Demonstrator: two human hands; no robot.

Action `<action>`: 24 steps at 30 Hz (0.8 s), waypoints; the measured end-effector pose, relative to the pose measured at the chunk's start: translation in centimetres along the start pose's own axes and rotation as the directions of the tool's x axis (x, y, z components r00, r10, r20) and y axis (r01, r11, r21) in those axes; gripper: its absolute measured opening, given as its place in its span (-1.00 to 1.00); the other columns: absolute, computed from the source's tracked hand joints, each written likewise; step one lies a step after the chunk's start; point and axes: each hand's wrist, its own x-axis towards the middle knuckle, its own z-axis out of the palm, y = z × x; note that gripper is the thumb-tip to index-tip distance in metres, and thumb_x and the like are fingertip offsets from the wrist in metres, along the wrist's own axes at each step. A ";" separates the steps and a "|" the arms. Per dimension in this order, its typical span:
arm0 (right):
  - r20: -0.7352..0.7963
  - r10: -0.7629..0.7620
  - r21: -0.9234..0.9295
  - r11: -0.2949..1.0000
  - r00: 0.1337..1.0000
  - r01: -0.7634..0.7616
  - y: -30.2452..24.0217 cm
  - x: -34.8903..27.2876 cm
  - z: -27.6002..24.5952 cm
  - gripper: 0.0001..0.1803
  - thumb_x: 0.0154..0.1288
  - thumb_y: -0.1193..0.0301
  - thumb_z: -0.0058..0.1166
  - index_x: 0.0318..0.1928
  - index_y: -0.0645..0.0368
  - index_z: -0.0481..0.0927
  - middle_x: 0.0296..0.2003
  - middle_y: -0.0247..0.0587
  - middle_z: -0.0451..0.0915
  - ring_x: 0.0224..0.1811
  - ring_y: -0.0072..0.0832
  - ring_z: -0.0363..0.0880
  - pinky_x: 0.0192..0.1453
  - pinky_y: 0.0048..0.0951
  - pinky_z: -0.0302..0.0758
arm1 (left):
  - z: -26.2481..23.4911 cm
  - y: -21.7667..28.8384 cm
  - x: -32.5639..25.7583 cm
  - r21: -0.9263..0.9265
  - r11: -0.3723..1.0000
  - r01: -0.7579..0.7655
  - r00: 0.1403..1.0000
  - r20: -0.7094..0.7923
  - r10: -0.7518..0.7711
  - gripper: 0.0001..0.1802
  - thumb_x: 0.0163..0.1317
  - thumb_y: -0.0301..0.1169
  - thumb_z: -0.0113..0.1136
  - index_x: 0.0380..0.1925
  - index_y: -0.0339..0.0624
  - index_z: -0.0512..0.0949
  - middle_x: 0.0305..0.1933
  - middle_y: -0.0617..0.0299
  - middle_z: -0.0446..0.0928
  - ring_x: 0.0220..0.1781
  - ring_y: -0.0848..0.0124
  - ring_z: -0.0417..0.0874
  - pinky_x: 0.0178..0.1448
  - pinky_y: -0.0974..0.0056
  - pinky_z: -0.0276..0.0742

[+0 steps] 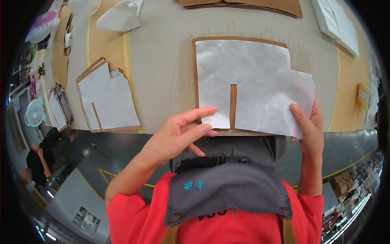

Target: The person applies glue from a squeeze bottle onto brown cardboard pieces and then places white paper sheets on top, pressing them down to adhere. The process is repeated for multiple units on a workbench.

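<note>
Okay, so the white sheet [260, 69] is lying over a brown piece [195, 73] at the front of the surface [158, 73]. Right hand [312, 129] has its right edge pinched, thumb on top; left hand [176, 132] is loosely spread at the lower left corner, can't tell if it's pressing. I'd line up the slot [233, 106] first, then smooth outward. Annoying bit: the sheet hides the brown edge on the right. Similar pile [109, 97] to the left, brown stack [243, 5] at the back, both well apart from the hands.
</note>
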 end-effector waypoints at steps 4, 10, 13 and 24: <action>0.003 0.000 -0.005 1.000 1.000 0.000 0.0 0.0 0.1 -0.48 0.37 0.36 0.17 0.27 0.28 0.39 -0.22 -0.24 0.62 -0.51 -0.69 0.56 -0.73 -0.63 0.35 | 0.0 0.2 -0.2 0.021 1.000 0.016 1.000 -0.004 -0.016 -0.50 0.46 -0.39 0.08 0.35 -0.31 0.37 0.38 0.11 0.40 0.11 0.33 0.66 -0.32 0.37 0.77; -0.008 -0.006 0.005 1.000 1.000 0.006 0.1 -0.1 0.2 -0.47 0.37 0.36 0.18 0.27 0.28 0.39 -0.22 -0.24 0.62 -0.51 -0.69 0.57 -0.73 -0.63 0.36 | 0.0 0.3 -0.3 0.043 0.998 0.040 0.999 -0.004 -0.040 -0.49 0.46 -0.38 0.08 0.36 -0.29 0.36 0.26 0.11 0.47 0.06 0.37 0.67 -0.33 0.37 0.77; -0.005 -0.003 0.002 1.000 1.000 0.003 0.2 -0.1 0.2 -0.47 0.37 0.37 0.17 0.28 0.28 0.38 -0.22 -0.24 0.62 -0.50 -0.69 0.57 -0.73 -0.63 0.36 | 0.0 0.5 -0.4 0.052 0.997 0.063 0.998 -0.005 -0.063 -0.49 0.46 -0.37 0.09 0.36 -0.29 0.36 0.24 0.11 0.49 0.04 0.38 0.68 -0.33 0.37 0.77; -0.007 -0.018 -0.012 1.000 1.000 0.018 0.1 0.0 0.2 -0.45 0.37 0.40 0.16 0.31 0.30 0.36 -0.16 -0.22 0.60 -0.46 -0.67 0.57 -0.68 -0.62 0.38 | -0.9 1.1 -3.2 0.567 0.823 -0.034 0.998 -0.019 0.054 -0.55 0.43 -0.50 0.08 0.32 -0.13 0.46 -0.08 0.19 0.54 -0.20 0.46 0.66 -0.31 0.38 0.65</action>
